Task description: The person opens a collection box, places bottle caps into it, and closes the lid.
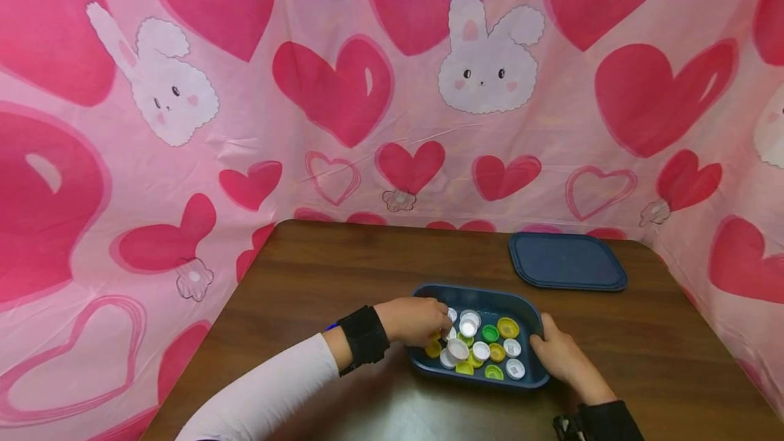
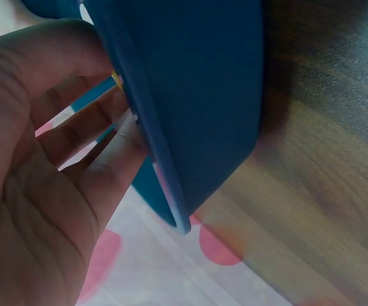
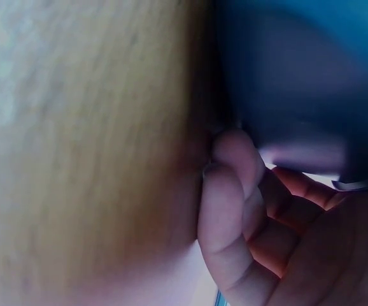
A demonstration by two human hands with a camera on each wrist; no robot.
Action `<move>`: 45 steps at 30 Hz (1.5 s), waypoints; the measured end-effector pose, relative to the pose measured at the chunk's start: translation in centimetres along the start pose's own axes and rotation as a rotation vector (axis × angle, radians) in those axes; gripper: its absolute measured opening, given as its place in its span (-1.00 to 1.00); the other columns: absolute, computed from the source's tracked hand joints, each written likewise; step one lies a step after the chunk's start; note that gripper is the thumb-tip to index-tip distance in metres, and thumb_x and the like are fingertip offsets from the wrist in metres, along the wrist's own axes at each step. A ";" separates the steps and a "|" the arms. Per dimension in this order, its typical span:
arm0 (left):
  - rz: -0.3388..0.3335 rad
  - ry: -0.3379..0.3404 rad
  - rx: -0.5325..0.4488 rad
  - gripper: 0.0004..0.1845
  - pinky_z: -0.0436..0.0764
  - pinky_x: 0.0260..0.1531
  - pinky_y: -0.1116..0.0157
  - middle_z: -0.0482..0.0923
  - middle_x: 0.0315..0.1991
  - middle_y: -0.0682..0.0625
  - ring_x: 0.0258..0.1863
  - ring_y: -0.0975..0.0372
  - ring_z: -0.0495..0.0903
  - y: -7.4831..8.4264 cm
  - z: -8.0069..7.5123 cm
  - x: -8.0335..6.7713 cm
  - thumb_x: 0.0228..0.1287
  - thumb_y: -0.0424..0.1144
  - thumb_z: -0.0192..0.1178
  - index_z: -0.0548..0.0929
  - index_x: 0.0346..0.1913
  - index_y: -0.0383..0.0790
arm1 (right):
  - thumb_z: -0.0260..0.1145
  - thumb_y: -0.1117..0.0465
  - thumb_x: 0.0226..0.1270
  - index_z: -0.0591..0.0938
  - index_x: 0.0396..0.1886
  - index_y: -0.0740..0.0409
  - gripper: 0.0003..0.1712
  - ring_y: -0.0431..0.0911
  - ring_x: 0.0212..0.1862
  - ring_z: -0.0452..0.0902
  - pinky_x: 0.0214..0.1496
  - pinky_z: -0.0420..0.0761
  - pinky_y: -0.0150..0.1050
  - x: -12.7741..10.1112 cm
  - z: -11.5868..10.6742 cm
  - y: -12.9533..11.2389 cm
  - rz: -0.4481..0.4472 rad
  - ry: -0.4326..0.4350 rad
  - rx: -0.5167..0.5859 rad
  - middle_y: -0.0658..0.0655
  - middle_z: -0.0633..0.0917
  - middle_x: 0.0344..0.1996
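Note:
A dark blue plastic container [image 1: 478, 296] stands on the table, holding several white, yellow and green bottle caps [image 1: 516, 369]. My right hand [image 1: 565, 357] grips its right end, the thumb up at the rim and curled fingers low against the outside, as the right wrist view shows. Over the left end, my left hand [image 1: 416, 322] reaches down among the caps. In the left wrist view its bent fingers [image 2: 107, 162] go behind the container's rim, so the tips are hidden. Whether they pinch a cap cannot be seen.
A flat dark blue lid [image 1: 568, 260] lies at the back right of the brown wooden table [image 1: 343, 264]. Behind and beside the table hangs a pink cloth [image 1: 416, 121] with hearts and rabbits.

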State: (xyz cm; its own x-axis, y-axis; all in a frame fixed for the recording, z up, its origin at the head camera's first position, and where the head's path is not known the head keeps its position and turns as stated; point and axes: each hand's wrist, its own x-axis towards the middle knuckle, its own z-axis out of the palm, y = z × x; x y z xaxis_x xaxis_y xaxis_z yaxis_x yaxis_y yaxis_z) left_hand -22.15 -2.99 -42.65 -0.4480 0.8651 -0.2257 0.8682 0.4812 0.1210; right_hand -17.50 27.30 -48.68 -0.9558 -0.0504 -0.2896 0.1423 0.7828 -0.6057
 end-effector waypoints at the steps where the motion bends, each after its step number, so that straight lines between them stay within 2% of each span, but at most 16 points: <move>1: -0.001 -0.006 0.001 -0.74 0.57 -0.04 0.51 0.65 -0.11 0.15 -0.18 0.37 0.51 0.0 0.1 0.0 0.32 -0.20 0.37 0.76 0.04 0.01 | 0.00 0.18 0.52 0.22 0.27 0.39 -0.52 0.21 -0.07 0.60 -0.10 0.58 0.09 0.0 0.1 0.0 0.002 -0.006 0.000 0.56 0.57 0.03; 7: -0.007 -0.042 0.006 -0.77 0.57 -0.05 0.50 0.64 -0.14 0.16 -0.22 0.38 0.50 -0.3 0.7 0.5 0.33 -0.19 0.35 0.76 0.03 0.04 | -0.01 0.18 0.53 0.22 0.27 0.35 -0.54 0.15 -0.12 0.60 -0.17 0.58 0.00 0.2 0.4 0.0 0.022 -0.018 0.015 0.54 0.57 0.03; 14: -0.019 -0.053 0.001 -0.75 0.55 -0.02 0.48 0.63 -0.10 0.16 -0.18 0.36 0.48 -0.4 1.0 0.2 0.34 -0.17 0.35 0.75 0.05 0.07 | -0.01 0.19 0.52 0.21 0.27 0.38 -0.53 0.18 -0.10 0.60 -0.13 0.60 0.06 0.1 0.7 -0.1 0.025 -0.018 0.022 0.55 0.57 0.03; 19: -0.048 -0.017 0.019 -0.68 0.56 0.02 0.45 0.59 0.04 0.13 -0.03 0.32 0.45 -0.4 0.3 -0.6 0.33 -0.12 0.35 0.71 0.14 0.08 | -0.01 0.19 0.52 0.22 0.28 0.37 -0.53 0.18 -0.09 0.59 -0.12 0.60 0.07 0.1 0.7 -0.3 0.028 -0.020 0.020 0.55 0.56 0.05; 26: -0.042 0.074 -0.003 -0.44 0.55 0.14 0.41 0.46 0.34 0.06 0.26 0.25 0.39 -1.7 -0.4 -1.9 0.26 -0.06 0.42 0.58 0.32 0.02 | -0.01 0.18 0.53 0.23 0.23 0.36 -0.57 0.19 -0.09 0.60 -0.11 0.59 0.07 0.2 0.6 -0.2 0.012 -0.012 0.002 0.54 0.58 0.00; 30: -0.092 0.108 -0.022 -0.31 0.57 0.19 0.32 0.35 0.46 0.01 0.37 0.18 0.35 -2.6 -1.0 -3.4 0.24 -0.07 0.43 0.47 0.43 0.02 | 0.00 0.19 0.52 0.24 0.22 0.37 -0.57 0.19 -0.10 0.60 -0.11 0.59 0.09 0.3 0.5 -0.2 0.010 -0.005 -0.004 0.55 0.59 -0.01; 35: -0.178 0.169 -0.105 -0.31 0.59 0.18 0.26 0.38 0.44 -0.02 0.35 0.14 0.39 -4.5 -0.9 -6.0 0.22 -0.16 0.44 0.48 0.42 -0.03 | 0.00 0.19 0.52 0.22 0.25 0.37 -0.54 0.20 -0.09 0.60 -0.09 0.60 0.08 0.2 0.4 -0.3 0.019 -0.008 -0.006 0.55 0.58 0.00; 40: -0.246 0.219 -0.138 -0.35 0.59 0.20 0.17 0.42 0.40 -0.08 0.36 0.08 0.38 -6.4 -0.1 -8.8 0.22 -0.21 0.43 0.51 0.38 -0.10 | -0.02 0.20 0.53 0.20 0.25 0.36 -0.56 0.16 -0.11 0.60 -0.16 0.61 0.00 0.1 0.1 -0.5 0.044 -0.028 0.015 0.54 0.56 -0.01; 45: -0.314 0.221 -0.148 -0.37 0.57 0.22 0.13 0.46 0.36 -0.08 0.35 0.06 0.39 -7.7 1.3 -11.2 0.22 -0.19 0.42 0.53 0.36 -0.15 | -0.04 0.19 0.54 0.18 0.24 0.37 -0.56 0.13 -0.14 0.61 -0.22 0.63 -0.05 0.1 0.0 -0.5 0.059 -0.052 0.033 0.54 0.55 -0.02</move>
State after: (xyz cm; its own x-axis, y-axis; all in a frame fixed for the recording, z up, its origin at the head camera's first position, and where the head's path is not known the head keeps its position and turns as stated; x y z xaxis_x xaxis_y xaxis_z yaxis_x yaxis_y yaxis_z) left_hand -23.56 -16.59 -42.35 -0.7356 0.6745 -0.0632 0.6489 0.7283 0.2204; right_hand -17.64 26.91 -48.34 -0.9309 -0.0378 -0.3633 0.2073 0.7644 -0.6105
